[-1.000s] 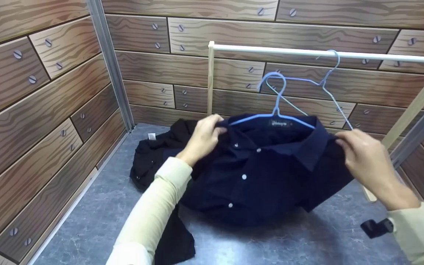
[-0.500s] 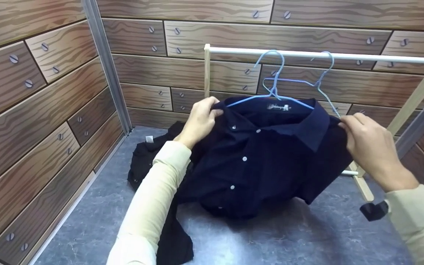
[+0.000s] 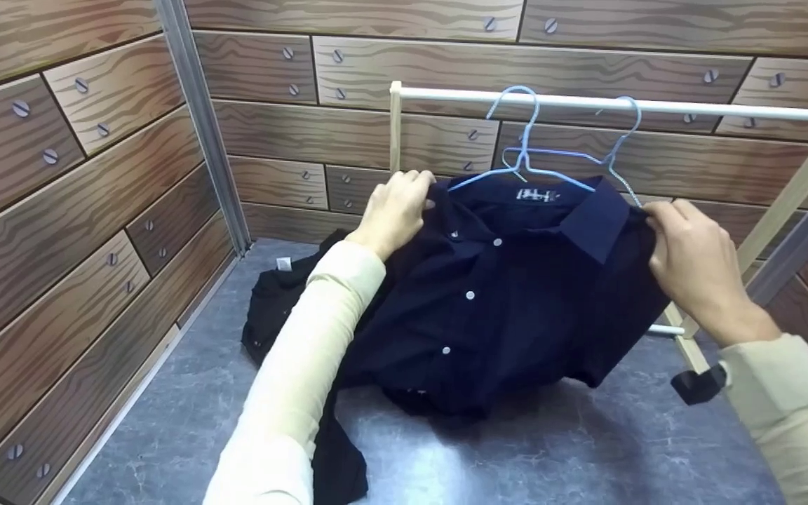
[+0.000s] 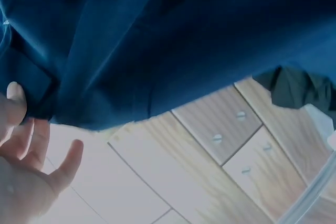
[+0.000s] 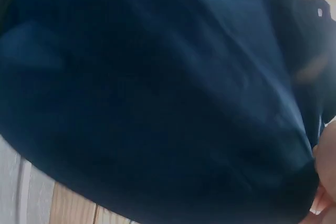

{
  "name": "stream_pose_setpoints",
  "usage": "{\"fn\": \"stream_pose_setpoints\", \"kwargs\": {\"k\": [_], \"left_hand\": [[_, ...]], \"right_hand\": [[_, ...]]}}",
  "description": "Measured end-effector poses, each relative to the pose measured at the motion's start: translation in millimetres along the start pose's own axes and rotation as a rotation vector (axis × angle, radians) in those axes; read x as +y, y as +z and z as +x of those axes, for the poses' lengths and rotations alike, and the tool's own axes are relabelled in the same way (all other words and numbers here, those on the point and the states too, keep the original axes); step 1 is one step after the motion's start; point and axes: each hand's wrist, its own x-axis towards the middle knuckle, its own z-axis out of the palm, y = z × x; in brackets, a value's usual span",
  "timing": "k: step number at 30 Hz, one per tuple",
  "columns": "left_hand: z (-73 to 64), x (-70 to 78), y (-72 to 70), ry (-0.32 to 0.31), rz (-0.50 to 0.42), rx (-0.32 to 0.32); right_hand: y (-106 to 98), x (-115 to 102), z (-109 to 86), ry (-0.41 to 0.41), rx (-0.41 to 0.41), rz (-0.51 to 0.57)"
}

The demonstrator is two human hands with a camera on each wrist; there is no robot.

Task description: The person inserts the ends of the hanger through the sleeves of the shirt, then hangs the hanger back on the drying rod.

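A dark navy button-up shirt (image 3: 523, 308) hangs spread between both hands, its collar at the top and white buttons down the front. Inside the collar sits a blue hanger (image 3: 527, 165), whose hook overlaps the white rail (image 3: 460, 95) in the head view. My left hand (image 3: 395, 214) pinches the shirt's shoulder on the left. At the opposite shoulder my right hand (image 3: 695, 263) grips the cloth between thumb and fingers. The left wrist view shows the left fingers (image 4: 39, 140) at the edge of the shirt; in the right wrist view the cloth fills most of the picture.
A second blue hanger (image 3: 618, 151) hangs on the rail behind the shirt. The wooden rack's right leg (image 3: 790, 193) stands beside the right hand. Black clothing (image 3: 274, 301) lies heaped on the grey surface (image 3: 165, 421) at left. Wood-patterned walls (image 3: 271, 133) enclose the back and left.
Both hands have raised the shirt and its hanger, bringing the hook from below the rail up to its height. Over the last half second, the left hand has shifted slightly right and up.
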Motion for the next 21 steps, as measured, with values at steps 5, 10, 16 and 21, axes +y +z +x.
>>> {"fn": "stream_pose_setpoints", "kwargs": {"k": [5,10,16,21], "left_hand": [[12.9,4.2,-9.5,-0.01,0.04,-0.101],[33.9,8.1,-25.5,-0.001,0.099,-0.058],[56.6,10.0,-39.1,-0.025,0.197,-0.048],[65.2,7.0,-41.3,-0.097,0.261,-0.156]], "right_hand": [[2,1,9.0,0.035,0.038,0.054],[2,7,14.0,0.068,0.086,0.067],[-1,10,25.1,0.11,0.099,0.052],[0,8,34.2,0.125,0.089,0.025]]}}
